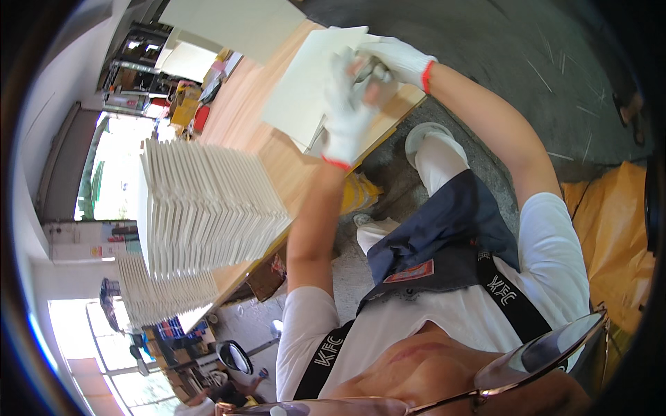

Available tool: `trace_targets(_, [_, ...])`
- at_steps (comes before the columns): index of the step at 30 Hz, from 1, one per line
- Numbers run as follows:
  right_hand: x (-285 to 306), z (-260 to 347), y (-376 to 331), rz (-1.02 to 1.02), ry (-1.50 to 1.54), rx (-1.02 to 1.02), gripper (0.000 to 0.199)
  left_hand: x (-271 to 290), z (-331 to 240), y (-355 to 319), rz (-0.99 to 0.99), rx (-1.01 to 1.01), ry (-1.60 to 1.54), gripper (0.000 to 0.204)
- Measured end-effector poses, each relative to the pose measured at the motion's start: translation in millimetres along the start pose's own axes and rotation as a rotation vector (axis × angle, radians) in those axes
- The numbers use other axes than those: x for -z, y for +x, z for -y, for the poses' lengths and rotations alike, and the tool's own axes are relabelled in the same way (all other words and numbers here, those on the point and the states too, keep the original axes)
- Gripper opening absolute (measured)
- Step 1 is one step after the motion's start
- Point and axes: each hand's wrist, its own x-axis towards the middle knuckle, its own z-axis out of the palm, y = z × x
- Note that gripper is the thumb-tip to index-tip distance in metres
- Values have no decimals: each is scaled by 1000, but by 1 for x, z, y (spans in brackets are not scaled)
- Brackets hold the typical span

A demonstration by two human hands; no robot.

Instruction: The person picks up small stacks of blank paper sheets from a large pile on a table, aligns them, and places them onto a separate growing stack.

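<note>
Wooden bench (257,118) carries your work: your left hand (347,114) and right hand (399,59), gloved, both pinch the white sheet (305,87) above its edge. Loosen either grip and it may slide off; the tall leaning stack (208,208) nearby could topple if bumped.

left hand (345,111) | right hand (397,59) | gripping white sheet (312,83) (gloved)

A tall stack of white folded sheets (205,208) stood on the wooden table (243,111), with a second, lower stack (163,295) just beside it. A large pale board (236,24) lay at the table's far end (partly cut off). Orange sheeting (610,236) covered the concrete floor (485,41).
</note>
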Motion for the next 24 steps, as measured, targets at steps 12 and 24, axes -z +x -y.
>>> trace_targets(12, [34,26,-123,-22,65,-122,26,71,-59,-106,-475,1263,-1357,49])
trace_targets(24, [38,18,-162,274,109,-178,56,288,-153,-50,-849,576,-969,34])
